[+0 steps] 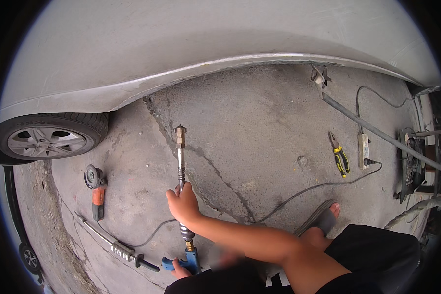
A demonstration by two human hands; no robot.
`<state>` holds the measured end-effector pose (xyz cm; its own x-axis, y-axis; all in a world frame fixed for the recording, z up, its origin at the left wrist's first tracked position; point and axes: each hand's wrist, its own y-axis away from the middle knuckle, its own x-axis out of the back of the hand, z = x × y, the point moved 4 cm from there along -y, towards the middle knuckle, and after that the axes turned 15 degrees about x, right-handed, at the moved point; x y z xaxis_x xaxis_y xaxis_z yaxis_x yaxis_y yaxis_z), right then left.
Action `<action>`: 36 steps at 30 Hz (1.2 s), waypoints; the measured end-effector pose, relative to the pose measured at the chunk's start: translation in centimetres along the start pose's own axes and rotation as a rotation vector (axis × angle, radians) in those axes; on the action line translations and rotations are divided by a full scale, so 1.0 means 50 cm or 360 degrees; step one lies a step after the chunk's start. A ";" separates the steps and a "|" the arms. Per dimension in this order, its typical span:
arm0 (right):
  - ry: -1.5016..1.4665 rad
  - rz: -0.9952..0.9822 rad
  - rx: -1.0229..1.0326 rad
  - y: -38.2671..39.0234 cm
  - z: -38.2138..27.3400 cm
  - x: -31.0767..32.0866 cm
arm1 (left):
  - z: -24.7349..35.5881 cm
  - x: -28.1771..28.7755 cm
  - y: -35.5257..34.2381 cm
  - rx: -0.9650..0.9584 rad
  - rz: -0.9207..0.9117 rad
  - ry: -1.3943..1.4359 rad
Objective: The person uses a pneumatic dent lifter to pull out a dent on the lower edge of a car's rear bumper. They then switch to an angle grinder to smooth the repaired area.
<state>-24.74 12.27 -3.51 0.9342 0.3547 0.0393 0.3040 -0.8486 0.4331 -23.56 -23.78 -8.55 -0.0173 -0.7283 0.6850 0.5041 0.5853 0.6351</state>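
Note:
A dent puller with a long chrome shaft, a brass-coloured tip and a blue pistol-style handle points away from me toward the pale car. My right hand is closed around the shaft at mid-length, between two spring-like coils. Lower down, my left hand wraps the blue handle, partly hidden by dark clothing at the bottom edge. On the ground to the left lies a second slide hammer with a black T-handle. Beyond it rests an orange and black angle grinder.
The car's pale side panel spans the far side, with its wheel at left. Yellow-black pliers, a power strip and cords lie right. A long metal bar slants past them. My sandalled foot stands near.

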 end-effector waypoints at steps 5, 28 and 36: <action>0.0097 0.0044 -0.0483 0.032 0.083 0.105 | 0.027 0.009 0.026 -0.0448 0.0402 -0.0453; 0.2566 -0.0171 0.0610 -0.243 -0.539 1.066 | 0.225 -0.056 0.202 -0.0290 -0.0725 -0.0764; 0.2135 -0.0074 0.0944 -0.422 -0.385 1.057 | 0.356 -0.056 0.390 -0.1426 -0.0760 -0.2095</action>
<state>14.62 56.47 6.75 0.1522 0.1955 0.9688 0.6682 -0.7426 0.0449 -29.05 -3.97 8.28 -0.7401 0.2821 0.6104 0.5348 -0.3033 0.7887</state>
